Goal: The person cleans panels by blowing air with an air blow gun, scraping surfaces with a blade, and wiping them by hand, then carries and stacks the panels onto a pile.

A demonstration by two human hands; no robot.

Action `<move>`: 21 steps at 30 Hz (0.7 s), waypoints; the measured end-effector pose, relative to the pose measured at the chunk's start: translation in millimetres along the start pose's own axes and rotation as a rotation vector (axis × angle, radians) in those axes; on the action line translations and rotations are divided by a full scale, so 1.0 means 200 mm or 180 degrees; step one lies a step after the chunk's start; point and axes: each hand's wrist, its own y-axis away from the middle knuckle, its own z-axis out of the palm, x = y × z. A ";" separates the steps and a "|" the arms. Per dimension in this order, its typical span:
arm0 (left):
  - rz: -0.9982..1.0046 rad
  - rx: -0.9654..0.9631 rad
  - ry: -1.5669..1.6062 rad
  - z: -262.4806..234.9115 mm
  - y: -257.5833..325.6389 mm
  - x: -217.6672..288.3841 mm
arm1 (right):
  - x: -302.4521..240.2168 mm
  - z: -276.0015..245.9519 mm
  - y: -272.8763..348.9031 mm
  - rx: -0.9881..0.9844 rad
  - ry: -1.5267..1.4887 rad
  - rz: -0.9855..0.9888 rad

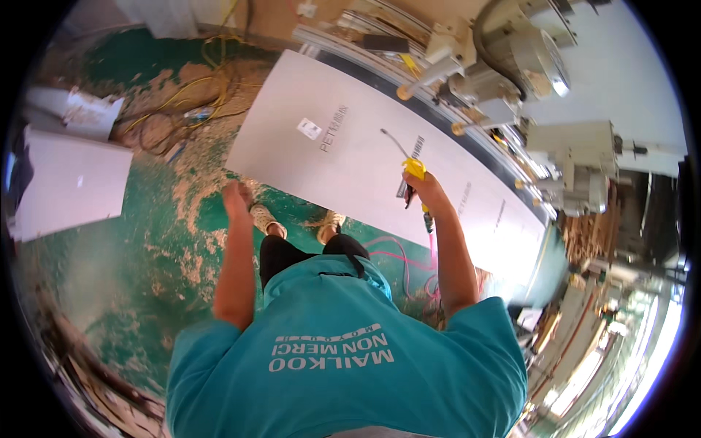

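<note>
My right hand (pixel 425 191) is closed round the grip of a yellow air blow gun (pixel 414 168), held above a long pale panel (pixel 292 95). The gun's thin, bent metal nozzle (pixel 394 141) points toward the far left, over the panel. From its lower end a pink hose (pixel 432 252) runs down to loose coils by my right side. My left hand (pixel 237 198) is beside the panel's near left corner, with nothing visible in it. Its fingers look loosely apart, though slightly blurred; whether they touch the panel edge I cannot tell.
Behind the panel runs a machine rail (pixel 504 157) with metal cylinders and a motor housing (pixel 537 62). Sawdust and chips (pixel 193 171) litter the green floor (pixel 153 255), with yellow cables (pixel 212 95) at the far left. Another pale board (pixel 77 182) stands on the left.
</note>
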 end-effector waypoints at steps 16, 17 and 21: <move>0.3373 -0.3781 -0.5058 0.74 0.80 0.06 | 0.61 0.77 0.84 0.1822 -0.0435 -0.0678; 0.2643 -0.4466 -0.5126 0.88 1.15 -0.03 | 0.67 0.76 0.84 0.2244 -0.0617 -0.0984; 0.1930 -0.6539 -0.2981 0.87 1.96 -0.70 | 0.99 0.80 1.12 0.3914 0.0386 -0.0502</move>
